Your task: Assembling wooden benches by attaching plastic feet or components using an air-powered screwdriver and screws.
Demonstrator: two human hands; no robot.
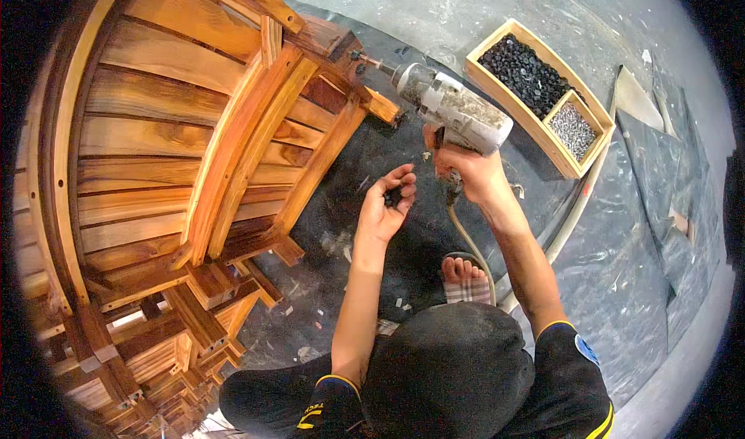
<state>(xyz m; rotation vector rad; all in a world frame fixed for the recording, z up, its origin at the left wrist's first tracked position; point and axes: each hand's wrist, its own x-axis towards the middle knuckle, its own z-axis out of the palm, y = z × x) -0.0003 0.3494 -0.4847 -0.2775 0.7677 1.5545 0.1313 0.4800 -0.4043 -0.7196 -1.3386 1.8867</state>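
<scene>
My right hand (469,167) grips the handle of a worn, grey air-powered driver (469,113), fingers wrapped round it. The driver points up and left, its bit reaching the end of a dark wooden leg (330,39) on a slatted piece of furniture (155,136) lying on its side. Whether the bit is seated in a screw is too small to tell. Palm up and lower down, my left hand (380,210) has its fingers curled over several small black pieces (393,197). A black pad (398,119) sits on the end of a neighbouring leg.
At the right stands a divided wooden box (508,117), with black pieces (524,74) in one compartment and silver screws (572,133) in the other. A pale hose (570,214) curves past it, and a thinner hose (468,241) hangs from the driver. More wooden furniture (194,323) stands lower left.
</scene>
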